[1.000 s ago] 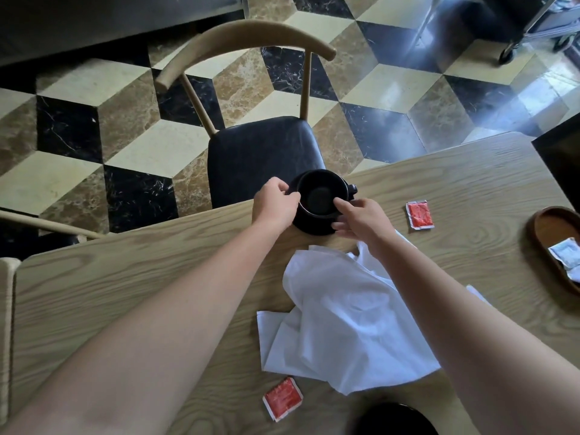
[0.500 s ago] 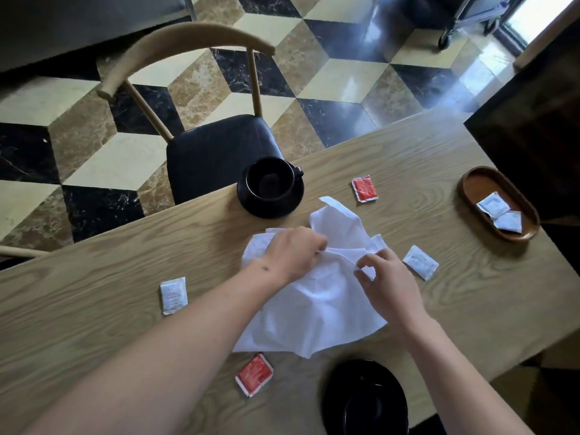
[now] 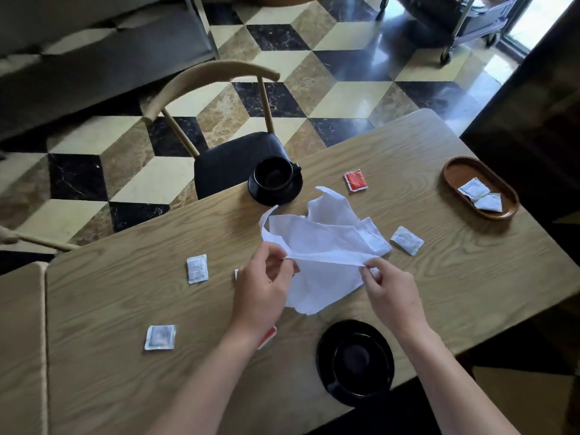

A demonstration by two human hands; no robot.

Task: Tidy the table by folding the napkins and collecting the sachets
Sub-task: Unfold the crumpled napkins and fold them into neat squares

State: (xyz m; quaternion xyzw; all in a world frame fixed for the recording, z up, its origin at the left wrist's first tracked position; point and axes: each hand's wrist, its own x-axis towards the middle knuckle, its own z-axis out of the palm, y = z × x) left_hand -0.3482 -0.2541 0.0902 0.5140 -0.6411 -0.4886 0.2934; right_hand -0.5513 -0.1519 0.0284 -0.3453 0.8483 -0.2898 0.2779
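A crumpled white napkin (image 3: 326, 243) lies in the middle of the wooden table (image 3: 408, 158). My left hand (image 3: 263, 287) pinches its near edge on the left, and my right hand (image 3: 389, 290) pinches the same edge on the right, lifting it taut between them. White sachets lie at the left (image 3: 197, 268), the near left (image 3: 160, 337) and right of the napkin (image 3: 407, 240). One red sachet (image 3: 355, 180) lies beyond the napkin; another red sachet (image 3: 267, 338) peeks out under my left wrist. An oval wooden tray (image 3: 455, 174) at the far right holds two white sachets (image 3: 480, 196).
A black cup on a saucer (image 3: 275, 180) stands at the table's far edge, just behind the napkin. A second black cup and saucer (image 3: 355, 362) sits at the near edge under my right forearm. A wooden chair (image 3: 232, 161) stands beyond the table.
My hands left the far black cup, came back to the napkin and took hold of its near edge, now lifted and stretched between them. The view has pulled back and risen.
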